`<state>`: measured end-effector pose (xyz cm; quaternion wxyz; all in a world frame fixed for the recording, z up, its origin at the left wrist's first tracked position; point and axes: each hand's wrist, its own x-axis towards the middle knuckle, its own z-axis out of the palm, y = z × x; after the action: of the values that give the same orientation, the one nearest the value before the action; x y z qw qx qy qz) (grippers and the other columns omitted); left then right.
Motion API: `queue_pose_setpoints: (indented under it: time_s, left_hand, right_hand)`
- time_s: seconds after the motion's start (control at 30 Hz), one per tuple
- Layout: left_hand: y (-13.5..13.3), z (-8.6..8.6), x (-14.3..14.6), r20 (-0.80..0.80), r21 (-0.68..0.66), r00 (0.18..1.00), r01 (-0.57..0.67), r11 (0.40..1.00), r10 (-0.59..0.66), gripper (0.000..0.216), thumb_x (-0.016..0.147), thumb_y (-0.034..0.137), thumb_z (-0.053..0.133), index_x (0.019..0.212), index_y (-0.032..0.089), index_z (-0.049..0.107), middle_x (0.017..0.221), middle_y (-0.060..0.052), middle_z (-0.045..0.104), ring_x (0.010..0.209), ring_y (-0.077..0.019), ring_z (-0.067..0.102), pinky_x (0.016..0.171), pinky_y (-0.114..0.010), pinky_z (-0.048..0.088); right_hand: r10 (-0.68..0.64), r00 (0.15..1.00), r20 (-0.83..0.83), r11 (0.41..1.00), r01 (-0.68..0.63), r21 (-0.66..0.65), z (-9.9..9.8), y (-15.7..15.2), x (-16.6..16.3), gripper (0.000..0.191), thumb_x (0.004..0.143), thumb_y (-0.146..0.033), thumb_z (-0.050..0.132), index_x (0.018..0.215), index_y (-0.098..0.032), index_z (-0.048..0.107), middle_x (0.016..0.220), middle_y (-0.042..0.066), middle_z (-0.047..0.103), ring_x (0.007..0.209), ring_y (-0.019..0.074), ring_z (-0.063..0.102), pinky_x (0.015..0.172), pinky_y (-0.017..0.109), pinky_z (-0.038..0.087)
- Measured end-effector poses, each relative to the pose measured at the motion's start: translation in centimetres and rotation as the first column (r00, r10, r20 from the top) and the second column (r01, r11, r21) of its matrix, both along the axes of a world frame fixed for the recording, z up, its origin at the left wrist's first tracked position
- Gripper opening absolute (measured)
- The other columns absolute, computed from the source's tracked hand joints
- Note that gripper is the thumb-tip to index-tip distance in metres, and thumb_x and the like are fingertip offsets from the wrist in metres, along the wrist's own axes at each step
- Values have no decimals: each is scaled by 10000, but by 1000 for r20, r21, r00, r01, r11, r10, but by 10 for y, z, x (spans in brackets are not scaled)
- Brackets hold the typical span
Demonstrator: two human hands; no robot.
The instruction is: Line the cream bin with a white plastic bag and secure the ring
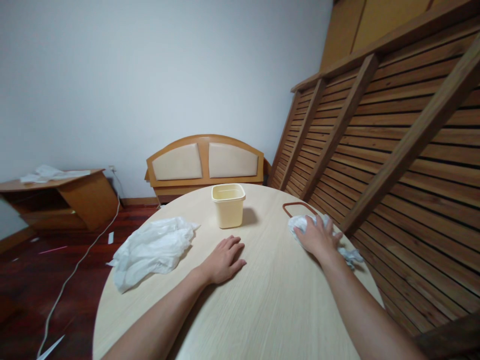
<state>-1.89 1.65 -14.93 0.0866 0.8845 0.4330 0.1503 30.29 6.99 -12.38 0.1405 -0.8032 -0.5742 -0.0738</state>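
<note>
Right hand (318, 234) lies splayed over the crumpled bag (297, 221) at the table's (270, 300) right, grip not tellable, left hand (224, 260) loosely spread, empty, near the bin (229, 211); a rightward sweep could drag bag and frame (299, 203) off the edge.

Padded headboard (205, 162) before pale wall (180, 70); slatted wooden panel (354, 145) tilted; cable (77, 267) across dark-red floor (26, 285).

Seen from head height, close above a round, pale wood-grain tabletop (281, 300), facing forward and slightly down toward a smooth bluish-white wall (168, 75).
</note>
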Motion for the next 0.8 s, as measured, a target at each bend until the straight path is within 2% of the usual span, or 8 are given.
queue_pose_setpoints:
  time_s: [0.2,0.37,0.47,0.53,0.6,0.67,0.8]
  left_hand:
    - [1,-1,0,7,-3,1000,-1,1000,1,491,981,434,524,1381,149,525,1519,-184,478,1448,-336,404,1213,-528,339]
    - [1,0,0,-1,-16,1000,-6,1000,6,494,982,432,521,1383,144,524,1527,-190,471,1453,-339,400,1213,-539,332]
    - [1,1,-1,6,-14,1000,-3,1000,3,491,976,435,532,1370,141,538,1518,-194,482,1446,-339,411,1206,-534,343]
    - [0,3,-2,16,-5,1000,-1,1000,1,474,970,432,544,1344,142,562,1497,-184,509,1430,-328,434,1203,-508,355]
    - [0,6,-2,32,13,999,-14,1000,14,430,961,411,559,1309,160,589,1457,-158,555,1387,-300,488,1186,-464,384]
    - [0,10,-3,32,35,997,-67,997,66,364,944,375,579,1257,194,620,1406,-116,603,1315,-265,553,1146,-410,428]
    - [3,21,-12,1,83,973,-232,969,232,267,935,327,556,1146,209,670,1288,-97,669,1169,-253,632,1033,-375,497]
  right_hand:
    - [-52,997,-53,998,55,44,-7,10,20,611,939,-527,440,1433,-177,522,1546,185,409,1437,480,271,1075,740,254]
    - [-2,998,69,979,-12,201,-10,13,16,608,914,-486,512,1413,-138,517,1518,206,439,1459,481,211,1106,751,153]
    - [131,980,147,939,-170,299,-7,11,2,605,916,-424,519,1442,-129,479,1538,181,437,1481,441,202,1153,711,130]
    - [291,943,163,899,-328,291,-8,10,-13,587,924,-388,506,1455,-139,473,1545,156,446,1485,399,239,1180,619,216]
    - [459,876,147,846,-482,228,-12,8,-30,594,931,-375,499,1476,-144,458,1561,141,440,1485,362,280,1168,527,314]
    - [572,814,101,800,-581,150,-19,6,-46,603,939,-389,498,1492,-154,447,1578,134,431,1489,342,303,1157,495,351]
    - [649,760,-21,761,-649,10,-27,3,-67,631,965,-507,471,1494,-162,468,1584,137,434,1499,336,312,1205,494,278]
